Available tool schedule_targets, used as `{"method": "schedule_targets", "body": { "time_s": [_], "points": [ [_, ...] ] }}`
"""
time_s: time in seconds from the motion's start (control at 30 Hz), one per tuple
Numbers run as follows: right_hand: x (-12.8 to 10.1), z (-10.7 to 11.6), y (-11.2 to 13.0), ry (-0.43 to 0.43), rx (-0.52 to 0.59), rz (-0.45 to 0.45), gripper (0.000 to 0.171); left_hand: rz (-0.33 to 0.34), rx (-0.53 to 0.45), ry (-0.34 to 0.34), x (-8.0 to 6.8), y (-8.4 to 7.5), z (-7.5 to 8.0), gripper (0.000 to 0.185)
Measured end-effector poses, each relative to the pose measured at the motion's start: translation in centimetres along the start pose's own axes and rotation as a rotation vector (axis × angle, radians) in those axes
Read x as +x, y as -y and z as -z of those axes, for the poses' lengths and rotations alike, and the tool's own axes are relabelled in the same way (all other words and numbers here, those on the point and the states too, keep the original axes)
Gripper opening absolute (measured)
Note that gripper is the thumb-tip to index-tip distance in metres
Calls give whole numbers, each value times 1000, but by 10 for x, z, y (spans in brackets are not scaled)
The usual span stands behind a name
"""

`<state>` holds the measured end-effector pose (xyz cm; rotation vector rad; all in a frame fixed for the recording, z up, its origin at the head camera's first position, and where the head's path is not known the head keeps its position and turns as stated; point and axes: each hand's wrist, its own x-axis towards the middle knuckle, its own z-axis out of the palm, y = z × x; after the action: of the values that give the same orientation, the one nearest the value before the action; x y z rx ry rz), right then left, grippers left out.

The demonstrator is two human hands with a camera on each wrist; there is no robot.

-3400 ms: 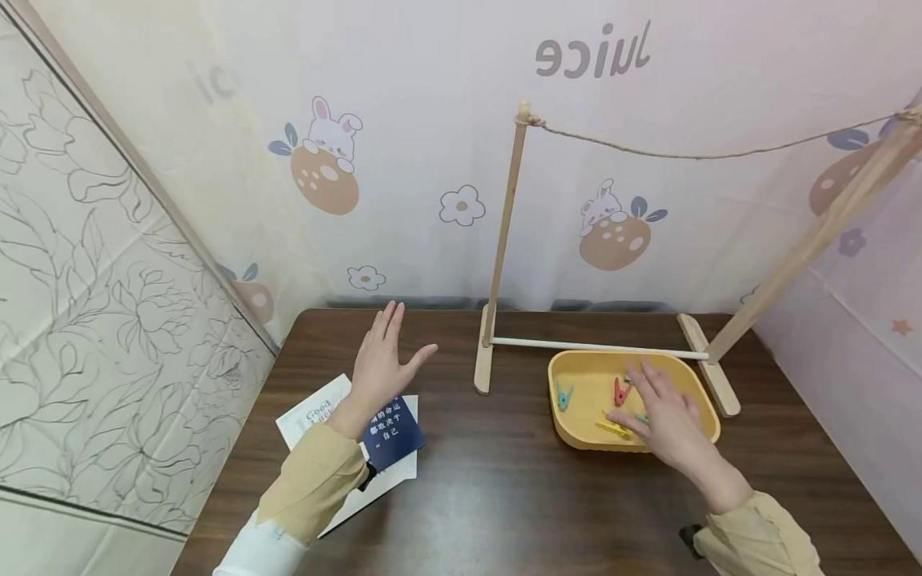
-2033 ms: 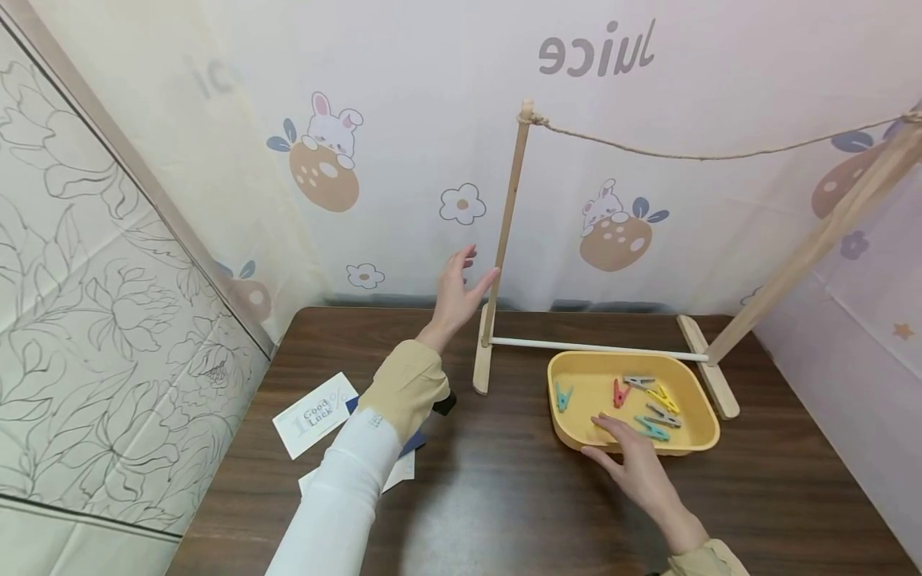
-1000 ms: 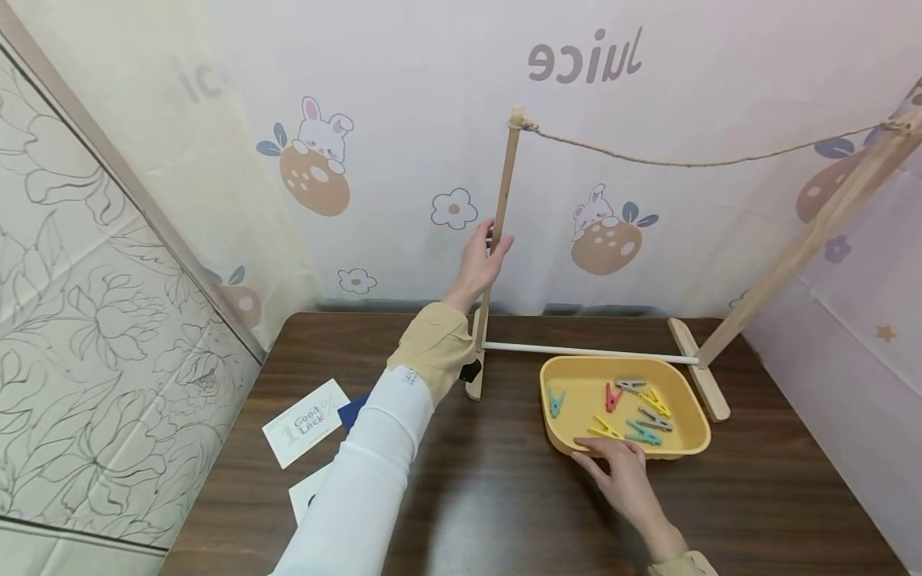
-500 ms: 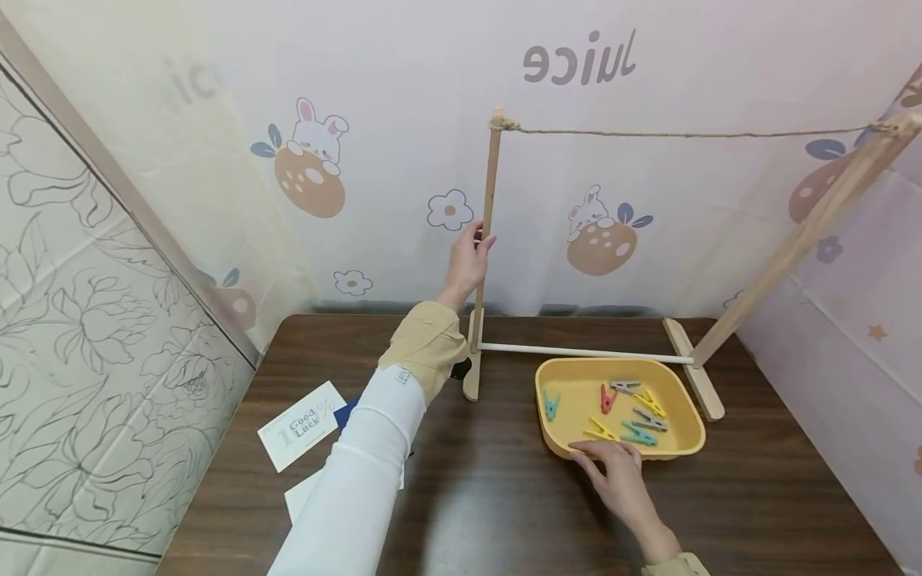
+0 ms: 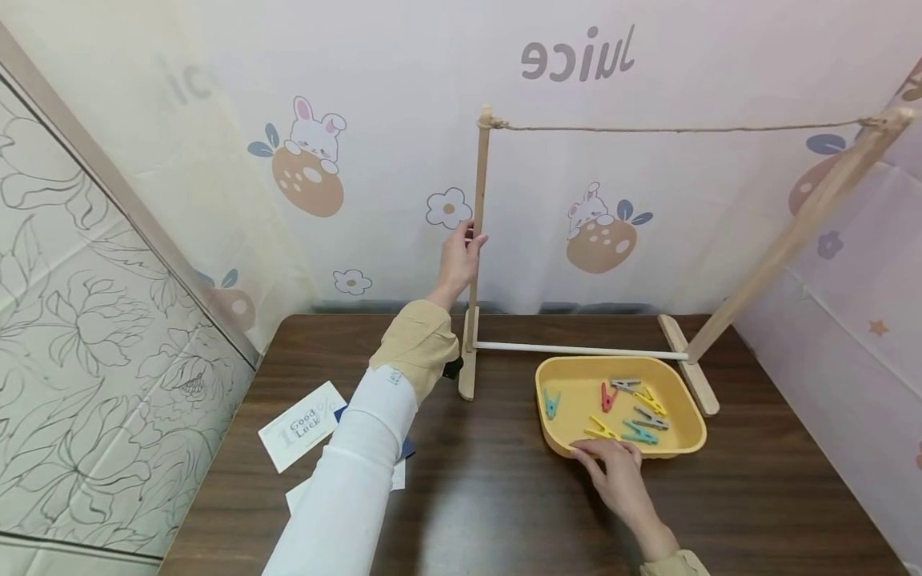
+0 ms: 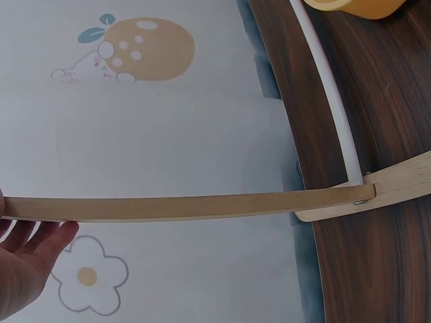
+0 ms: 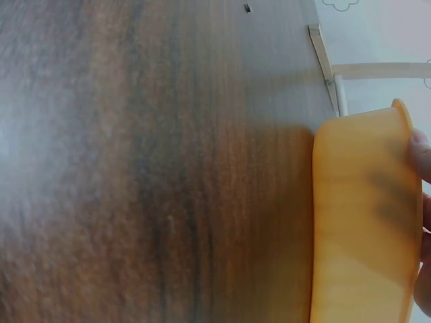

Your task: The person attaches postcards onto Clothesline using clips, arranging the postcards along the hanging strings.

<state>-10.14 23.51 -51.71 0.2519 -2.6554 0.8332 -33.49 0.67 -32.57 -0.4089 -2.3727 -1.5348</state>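
Note:
My left hand (image 5: 458, 258) grips the left upright post (image 5: 481, 184) of a wooden rack about halfway up. In the left wrist view the fingers (image 6: 42, 245) wrap the post (image 6: 168, 207). A twine line (image 5: 670, 130) runs nearly straight from this post to the right post (image 5: 799, 232). At the near rim of a yellow plastic basket (image 5: 547, 432), my right hand (image 5: 618, 478) pinches the edge between thumb and fingers. Inside lie several clothespins, among them a red clothespin (image 5: 607, 397), a yellow clothespin (image 5: 601, 430) and a teal clothespin (image 5: 551, 404).
A white "Good Luck" card (image 5: 302, 426) lies at the table's left, with a blue card (image 5: 406, 450) and more white paper partly under the left arm. A white rod (image 5: 576, 350) joins the rack's feet behind the basket. A printed curtain hangs behind the table (image 5: 475, 512).
My left hand has reached right, taken hold of the left post and shifted it left; the twine has gone from sagging to taut. My right hand has come from over the basket to its near rim.

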Motion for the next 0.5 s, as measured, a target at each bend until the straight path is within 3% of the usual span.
{"method": "schedule_targets", "body": {
  "time_s": [0.5],
  "points": [
    [4, -10, 4, -53, 19, 75, 12, 44, 13, -9, -2, 11, 24, 27]
  ]
}}
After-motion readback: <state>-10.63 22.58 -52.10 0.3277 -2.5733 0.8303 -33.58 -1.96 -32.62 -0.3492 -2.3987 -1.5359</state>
